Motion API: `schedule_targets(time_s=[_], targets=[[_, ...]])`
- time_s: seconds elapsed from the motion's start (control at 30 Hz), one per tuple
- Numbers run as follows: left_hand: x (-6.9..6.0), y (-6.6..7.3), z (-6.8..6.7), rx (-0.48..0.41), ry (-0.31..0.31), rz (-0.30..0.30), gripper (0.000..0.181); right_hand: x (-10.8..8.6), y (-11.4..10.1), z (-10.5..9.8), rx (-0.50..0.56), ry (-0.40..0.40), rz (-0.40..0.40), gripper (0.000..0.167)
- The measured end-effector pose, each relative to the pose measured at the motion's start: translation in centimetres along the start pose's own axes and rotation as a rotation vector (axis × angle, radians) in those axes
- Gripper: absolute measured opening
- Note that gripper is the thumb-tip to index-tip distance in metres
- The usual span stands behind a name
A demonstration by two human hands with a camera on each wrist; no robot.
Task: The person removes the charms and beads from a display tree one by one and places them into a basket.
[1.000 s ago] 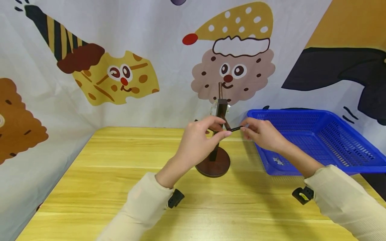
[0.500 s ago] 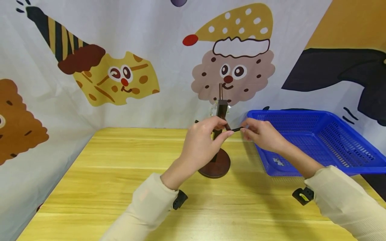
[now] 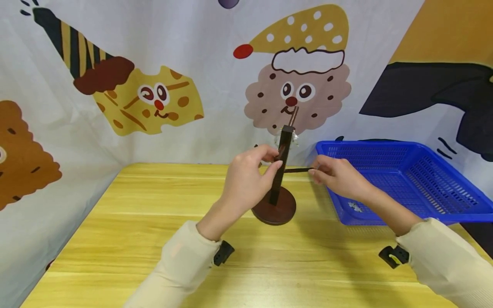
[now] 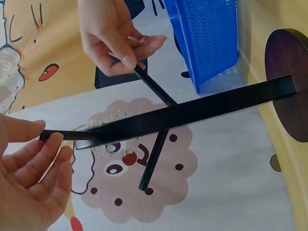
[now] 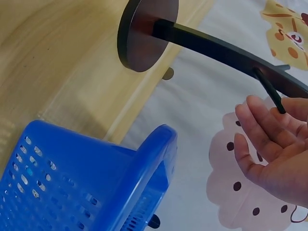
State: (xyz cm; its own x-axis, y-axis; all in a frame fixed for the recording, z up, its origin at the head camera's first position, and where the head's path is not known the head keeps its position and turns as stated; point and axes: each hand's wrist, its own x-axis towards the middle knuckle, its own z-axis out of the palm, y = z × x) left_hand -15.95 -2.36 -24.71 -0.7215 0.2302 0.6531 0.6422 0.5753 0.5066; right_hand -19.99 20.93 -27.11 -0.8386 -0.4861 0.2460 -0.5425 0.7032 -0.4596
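Note:
A dark wooden stand has a square post (image 3: 278, 182), a round base (image 3: 283, 211) and several thin pegs; its post leans slightly right in the head view. My left hand (image 3: 244, 179) is at the near side of the post; the left wrist view has its thumb and fingers pinching the end of the front peg (image 4: 70, 135). On the other side, my right hand (image 3: 339, 177) pinches the tip of the right peg (image 3: 298, 170). Behind the upper post hangs a ring of clear beads (image 4: 118, 115), partly hidden by it. Beyond the post, another peg (image 4: 153, 166) sticks out free.
A blue perforated plastic basket (image 3: 389, 220) stands on the right of the wooden table (image 3: 154, 239), by my right forearm. In it lies a small clear item (image 3: 355, 207). A cartoon-printed cloth (image 3: 223, 85) hangs behind the table.
The post has swung from nearly upright to leaning right, and the front peg has turned away behind my left fingers. My left hand has shifted slightly left; the right peg shows longer.

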Motion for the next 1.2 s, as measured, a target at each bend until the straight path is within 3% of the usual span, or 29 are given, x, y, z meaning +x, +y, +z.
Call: schedule_targets(time_s=[0.5,0.87,1.03,1.2], targets=[[0.3,-1.1,-0.8,-0.059,0.049,-0.085,0.007,-0.9,-1.0,0.4,0.018,-0.012,-0.060,0.011],[0.7,-1.9,-1.3,-0.161,0.057,-0.148,0.005,-1.1,-1.7,0.9,0.047,0.009,-0.087,0.014],[0.8,-2.3,-1.4,-0.180,0.052,-0.195,0.006,-1.2,-2.1,1.3,0.056,0.021,-0.121,0.013],[0.9,-2.8,-1.5,-0.177,0.067,-0.204,0.007,-1.2,-2.6,1.5,0.076,0.008,-0.134,0.014]])
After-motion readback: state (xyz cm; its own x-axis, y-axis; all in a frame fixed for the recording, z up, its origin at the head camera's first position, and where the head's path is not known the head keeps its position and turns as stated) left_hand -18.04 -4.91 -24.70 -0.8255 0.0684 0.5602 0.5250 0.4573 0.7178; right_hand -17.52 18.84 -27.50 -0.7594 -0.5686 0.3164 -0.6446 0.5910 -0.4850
